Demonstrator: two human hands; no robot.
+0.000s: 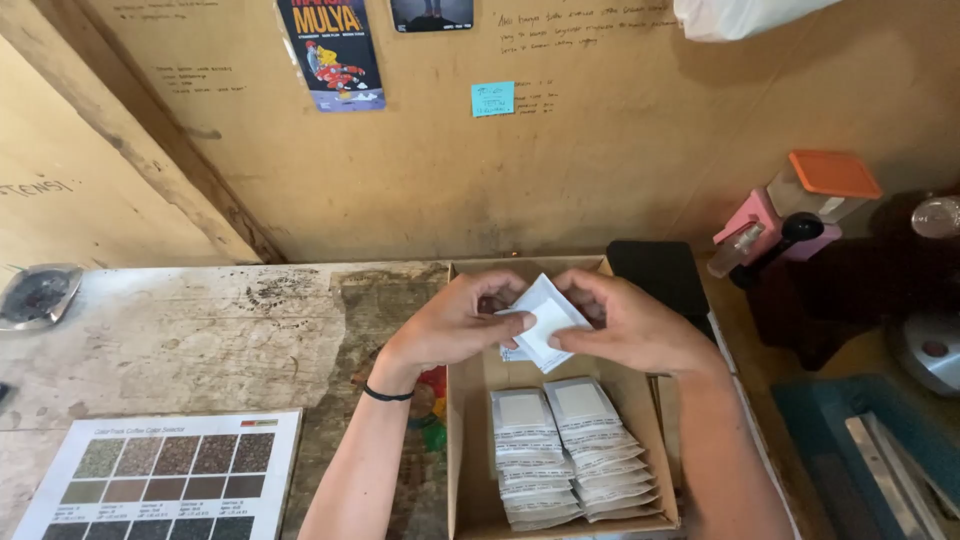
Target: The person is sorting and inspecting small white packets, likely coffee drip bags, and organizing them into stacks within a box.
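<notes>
Hands: left hand [455,322] and right hand [622,322] both pinch one white sachet [543,320] (tilted).
Box [462,440]: two sachet rows [572,450] along its near edge.
Chart [165,475]: tabletop's near left corner.

Matt white paper sachet [545,320], brown cardboard box [465,440], worn wooden table [200,330].

**Workbench corner, plywood-walled**

Wall [600,160]: bare brown plywood with handwritten notes, a poster [332,50] and a blue sticky note [492,98]. Table [200,330]: worn, stained wood. Colour chart [165,478] at front left; metal tray [38,294] at far left. Light warm, dim.
</notes>
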